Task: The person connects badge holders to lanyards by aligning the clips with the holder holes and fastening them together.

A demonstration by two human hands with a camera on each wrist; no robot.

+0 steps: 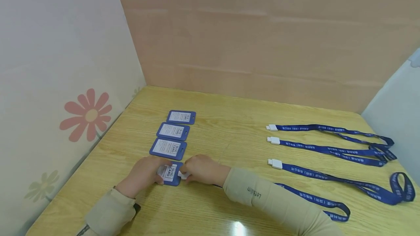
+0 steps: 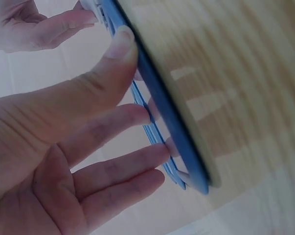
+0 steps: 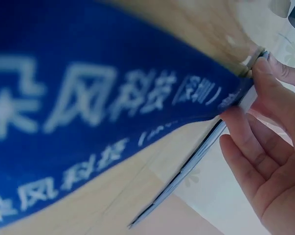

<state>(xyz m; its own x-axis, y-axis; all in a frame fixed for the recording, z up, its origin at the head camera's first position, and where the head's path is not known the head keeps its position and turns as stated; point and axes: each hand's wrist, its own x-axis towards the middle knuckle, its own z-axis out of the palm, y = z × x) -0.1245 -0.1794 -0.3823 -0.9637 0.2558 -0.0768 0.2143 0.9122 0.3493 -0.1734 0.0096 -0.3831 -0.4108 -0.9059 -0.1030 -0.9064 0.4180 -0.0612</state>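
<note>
My left hand (image 1: pixel 146 172) holds the nearest blue card holder (image 1: pixel 176 180) by its long edges, low at the table. In the left wrist view its thumb presses one edge of the card holder (image 2: pixel 162 105) while fingertips touch the face. My right hand (image 1: pixel 201 168) pinches the white clip (image 1: pixel 183 175) of a blue lanyard, right at the holder's slotted end. Whether the clip is through the slot is hidden by the fingers. The printed lanyard strap (image 3: pixel 88 98) fills much of the right wrist view, and its loop (image 1: pixel 308 197) trails rightward under my right forearm.
Beyond my left hand, three more blue card holders, including the nearest of them (image 1: pixel 168 148), lie in a column. To the right, three blue lanyards (image 1: pixel 323 148) are laid out with white clips (image 1: pixel 275 140) facing left. Walls bound the wooden table (image 1: pixel 229 130) at the back and sides.
</note>
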